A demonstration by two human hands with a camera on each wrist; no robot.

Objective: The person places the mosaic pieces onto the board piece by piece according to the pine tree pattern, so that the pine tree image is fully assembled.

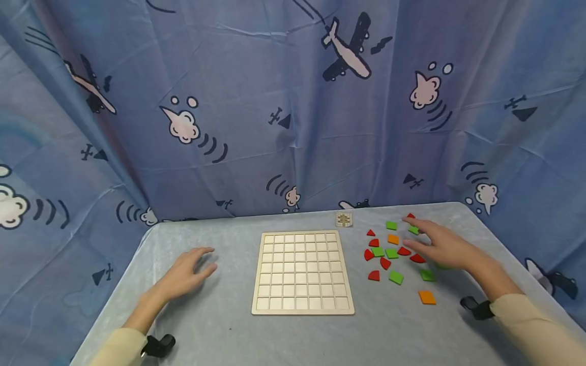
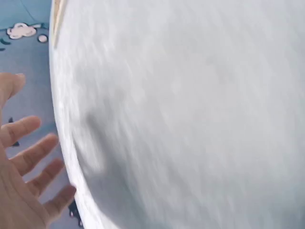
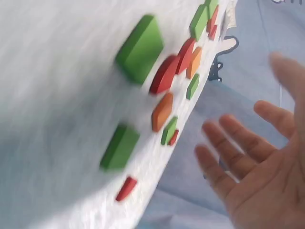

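Observation:
A pale wooden grid board [image 1: 302, 311] with square cells lies on the middle of the table. Right of it are scattered flat pieces: green squares such as this green square [image 1: 396, 277], red rounded pieces such as this red piece [image 1: 374, 275], and orange squares, one an orange square [image 1: 427, 297] near the front. My right hand [image 1: 441, 245] hovers over the right side of these pieces, fingers spread and holding nothing. Left of the board, my left hand [image 1: 183, 274] is held above bare cloth, fingers extended. In the right wrist view, a green square [image 3: 140, 50] shows close up, apart from the hand.
A small patterned square [image 1: 344, 219] lies behind the board near the table's back edge. Light cloth [image 1: 201, 325] covers the table. A blue curtain [image 1: 247, 152] printed with planes and clouds hangs behind it.

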